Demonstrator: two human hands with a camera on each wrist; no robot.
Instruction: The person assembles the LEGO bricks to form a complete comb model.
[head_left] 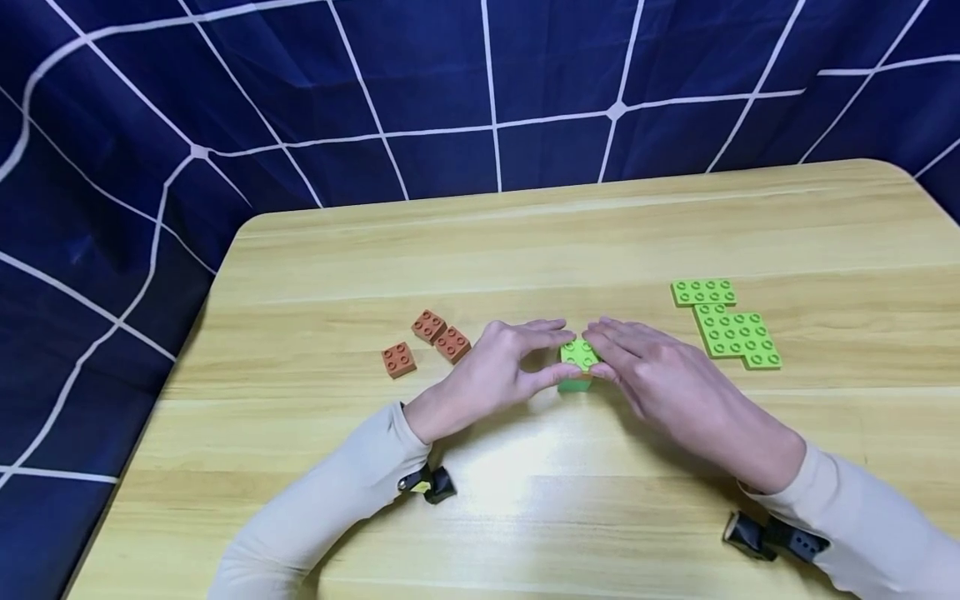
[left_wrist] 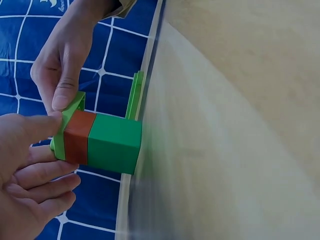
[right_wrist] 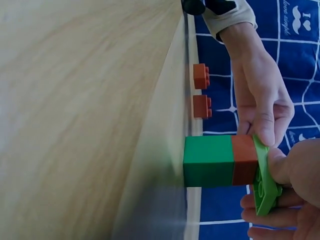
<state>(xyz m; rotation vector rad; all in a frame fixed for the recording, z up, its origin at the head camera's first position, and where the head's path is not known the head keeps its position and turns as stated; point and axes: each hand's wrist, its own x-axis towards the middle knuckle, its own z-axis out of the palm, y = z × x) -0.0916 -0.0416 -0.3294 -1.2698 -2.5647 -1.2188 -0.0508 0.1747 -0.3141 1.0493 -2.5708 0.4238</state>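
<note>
A small stack stands on the table between the hands: a tall green brick (left_wrist: 115, 142) below, a reddish-brown brick (left_wrist: 78, 137) on it, and a light green studded plate (head_left: 579, 354) on top. In the right wrist view the plate is tilted and juts past the brown brick, with part of its hollow underside showing. My left hand (head_left: 498, 371) pinches the plate from the left between thumb and fingers. From the other side my right hand (head_left: 667, 383) holds it, thumb near and fingers at the far edge. The head view hides most of the lower bricks.
To the left lie three loose brown bricks, among them a single one (head_left: 398, 360) and two touching at the corner (head_left: 430, 327). Several light green plates (head_left: 731, 332) lie together on the right. A blue gridded cloth (head_left: 435, 92) hangs behind the wooden table (head_left: 360, 508).
</note>
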